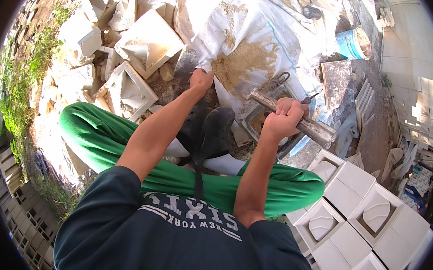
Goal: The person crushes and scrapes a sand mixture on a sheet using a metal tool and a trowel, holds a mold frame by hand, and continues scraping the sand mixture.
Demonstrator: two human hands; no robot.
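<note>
My right hand (pixel 284 118) is wrapped round a thick, worn metal rod (pixel 319 133), which slants from upper left to lower right. Beneath it lies a rectangular metal mould (pixel 251 126) with a looped handle, partly hidden by my hand and the rod. My left hand (pixel 202 79) is closed on the near edge of a white sheet (pixel 238 33), just beyond my feet; its fingertips are partly hidden. Damp-looking brown sand (pixel 246 62) is spread on that sheet, between and beyond my hands.
Broken white cast blocks (pixel 152 43) are piled at the far left. Rows of white hollow blocks (pixel 372 211) stand at the near right. A blue bucket (pixel 349 44) and a stained board (pixel 336 82) are at the far right. My black clogs (pixel 216 132) sit between my hands.
</note>
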